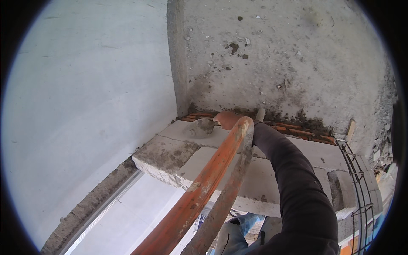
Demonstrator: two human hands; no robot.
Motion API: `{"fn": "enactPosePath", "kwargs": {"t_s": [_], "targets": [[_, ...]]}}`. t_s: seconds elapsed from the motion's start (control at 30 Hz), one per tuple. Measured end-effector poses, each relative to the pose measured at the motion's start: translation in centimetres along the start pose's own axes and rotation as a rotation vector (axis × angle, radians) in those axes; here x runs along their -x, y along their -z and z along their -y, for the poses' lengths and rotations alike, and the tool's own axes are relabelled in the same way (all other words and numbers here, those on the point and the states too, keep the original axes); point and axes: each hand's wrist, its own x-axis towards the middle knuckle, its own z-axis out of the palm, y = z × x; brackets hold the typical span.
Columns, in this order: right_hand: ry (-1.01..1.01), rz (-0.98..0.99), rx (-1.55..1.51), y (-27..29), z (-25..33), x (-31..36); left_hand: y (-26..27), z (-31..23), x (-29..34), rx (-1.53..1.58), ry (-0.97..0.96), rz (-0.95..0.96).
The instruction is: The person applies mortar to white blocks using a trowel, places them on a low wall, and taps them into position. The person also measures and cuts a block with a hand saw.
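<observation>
My right hand reaches in from a dark sleeve and is closed around a trowel. The trowel's blade, grey and coated with mortar, lies over the pale block wall top near the left corner. Its light handle end shows beyond my wrist. A bent orange metal tube, flecked with mortar, passes in front and hides part of my hand and wrist. Red bricks with wet dark mortar line the far side of the blocks. My left hand is out of view.
A smooth white wall stands at the left, and a rough grey concrete surface with mortar spatters lies beyond the bricks. A steel rebar cage runs along the right end, near a wooden stick.
</observation>
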Motion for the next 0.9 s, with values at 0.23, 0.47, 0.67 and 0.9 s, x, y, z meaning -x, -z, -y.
{"fn": "enactPosePath", "kwargs": {"t_s": [0.23,0.47,0.67,0.9], "targets": [[0.171,0.01,0.2,-0.4,-2.1,0.2,-0.3,0.2,0.1,-0.011,0.003,0.002],[0.194,-0.113,0.245,0.2,-7.7,7.2,-0.2,0.2,-0.1,0.004,0.003,-0.003],[0.108,-0.086,0.249,1.5,-9.9,11.7,-0.2,0.4,-0.2,0.0,0.007,-0.007],[0.07,-0.189,0.397,0.6,-11.3,10.9,-0.3,0.2,-0.1,-0.007,0.005,-0.012]]}}
